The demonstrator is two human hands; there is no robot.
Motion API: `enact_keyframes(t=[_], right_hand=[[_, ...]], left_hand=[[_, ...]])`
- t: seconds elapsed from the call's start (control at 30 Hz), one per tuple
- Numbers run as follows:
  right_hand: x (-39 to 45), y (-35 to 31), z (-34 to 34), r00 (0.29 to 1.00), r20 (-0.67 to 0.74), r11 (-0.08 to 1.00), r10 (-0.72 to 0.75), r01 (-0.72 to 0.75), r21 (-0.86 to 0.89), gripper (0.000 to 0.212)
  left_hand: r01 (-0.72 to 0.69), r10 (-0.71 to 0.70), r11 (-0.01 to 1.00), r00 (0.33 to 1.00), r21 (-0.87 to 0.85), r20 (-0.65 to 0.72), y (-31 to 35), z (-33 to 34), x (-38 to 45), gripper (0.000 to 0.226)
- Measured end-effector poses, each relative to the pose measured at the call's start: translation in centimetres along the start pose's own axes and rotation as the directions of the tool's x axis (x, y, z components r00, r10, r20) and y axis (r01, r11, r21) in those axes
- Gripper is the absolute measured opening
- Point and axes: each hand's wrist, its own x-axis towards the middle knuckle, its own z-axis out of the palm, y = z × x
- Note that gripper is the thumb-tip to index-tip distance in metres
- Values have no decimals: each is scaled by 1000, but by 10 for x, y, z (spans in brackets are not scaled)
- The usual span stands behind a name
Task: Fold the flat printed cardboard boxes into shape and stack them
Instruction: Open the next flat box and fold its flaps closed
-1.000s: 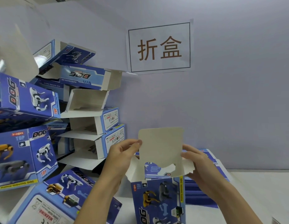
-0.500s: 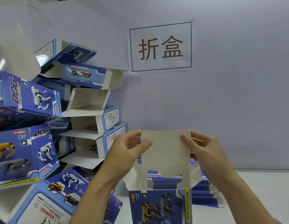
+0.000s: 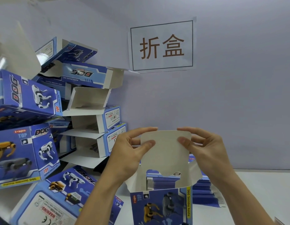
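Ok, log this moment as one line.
step: folding box top | left hand: pinches flap | right hand: pinches flap | box: upright, top open | pile: left of box

Wall (image 3: 238, 103): plain, pale lilac.
Sign (image 3: 162, 45): white paper, brown characters, black border.
Table (image 3: 262, 184): white.

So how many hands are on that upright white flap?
2. The left hand pinches the flap at its left edge, the right hand at its right edge; neither is hidden.
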Motion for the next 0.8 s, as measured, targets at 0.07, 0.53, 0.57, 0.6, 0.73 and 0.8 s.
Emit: enact_keyframes(t=[0.07,0.53,0.57,0.6,0.73,0.8], right_hand=[[1,1,0,1000,-26,1000,-14,13,-18,21],[2,8,0,999,-17,994,-35,33,-109,44],[2,7,1,999,-24,995,-32,29,-100,37],[1,7,1,999,-30,996,-27,24,-89,30],[0,3,-3,1000,-11,999,13,-13,-42,16],[-1,2,-5,1000,-2,999,25,-25,-28,21]], left_hand=[[-9,9,1000,1000,-11,9,2,1,0,36],[-38,40,995,999,97,-23,-10,-2,4,38],[-33,37,993,999,117,-36,-9,-2,3,29],[-23,28,992,999,128,-40,-8,-2,3,18],[-17,17,993,1000,119,-3,-5,-3,1,28],[-23,24,995,1000,99,-9,-1,-2,1,40]])
